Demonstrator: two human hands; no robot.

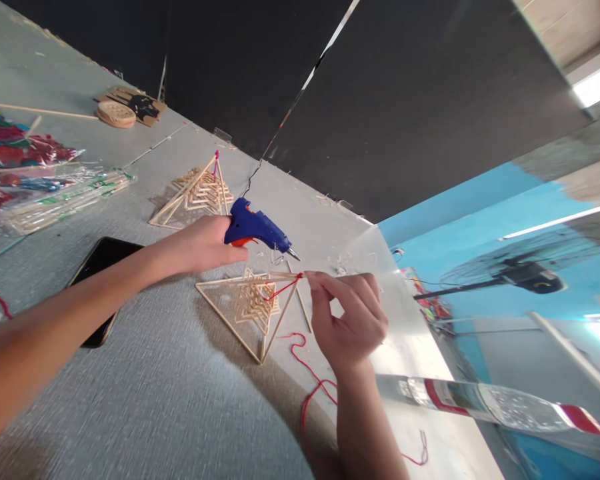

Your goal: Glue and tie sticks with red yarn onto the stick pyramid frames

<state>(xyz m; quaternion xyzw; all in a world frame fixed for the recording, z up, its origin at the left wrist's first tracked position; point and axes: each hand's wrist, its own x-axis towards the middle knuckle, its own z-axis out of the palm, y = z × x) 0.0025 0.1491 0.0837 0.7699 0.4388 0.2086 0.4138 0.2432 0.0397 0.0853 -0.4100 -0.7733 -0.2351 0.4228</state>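
My left hand (207,243) is closed around the handle of a blue glue gun (260,230) with an orange trigger. Its metal nozzle points toward the red-tied tip of a small stick pyramid (230,320). Thumb and forefinger of my right hand (347,313) pinch at that tip, where red yarn (281,289) is wound and runs down inside the frame. Smaller nested stick shapes hang or sit within it; which one I cannot tell. Loose red yarn (305,360) trails over the table beside my right wrist.
Behind the glue gun stands another stick pyramid (200,190) with a magenta-tied top. A phone (100,327) lies under my left forearm. Bagged sticks (70,200) and colored packets are at left, near a round wooden piece (116,114). A water bottle (500,403) stands at right.
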